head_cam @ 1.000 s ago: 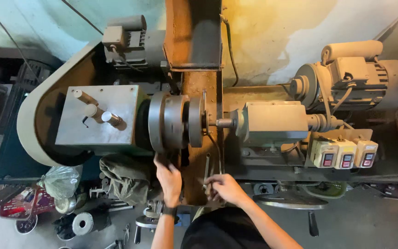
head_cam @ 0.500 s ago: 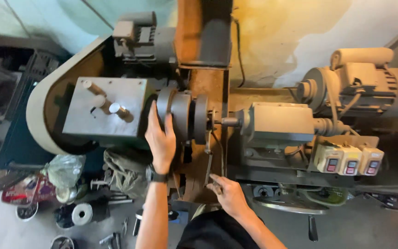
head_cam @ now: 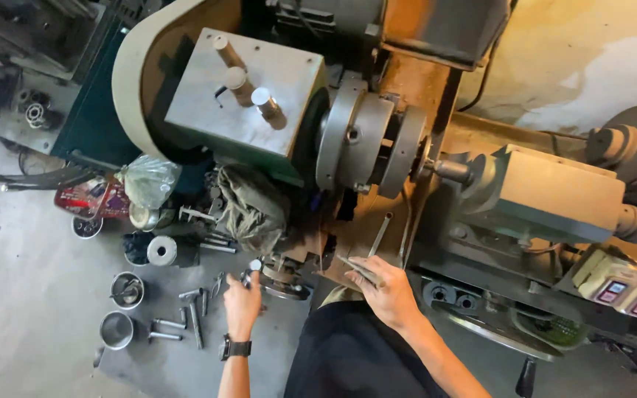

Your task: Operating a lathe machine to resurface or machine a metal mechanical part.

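Observation:
My left hand [head_cam: 242,301], with a black watch on the wrist, is low at the front of the lathe. Its fingers are closed around a small metal-tipped tool [head_cam: 253,267], next to a round metal part [head_cam: 283,284]. My right hand [head_cam: 386,293] rests on the rusty lathe bed [head_cam: 377,221], fingers curled over a thin flat metal strip [head_cam: 357,268]. Above both hands sits the grey chuck [head_cam: 363,140], with a short workpiece against the tailstock [head_cam: 547,193] on the right.
The headstock box [head_cam: 237,96] with three levers is at upper left, with a dirty rag [head_cam: 253,208] hanging below it. On the floor lie metal cups [head_cam: 117,329], several bolts [head_cam: 186,318], a plastic bag [head_cam: 149,179] and a roll [head_cam: 162,250]. A switch box [head_cam: 628,291] is at right.
My left hand came off the chuck and dropped to the low parts at the lathe's front, closing on a small tool. My right hand stayed on the bed.

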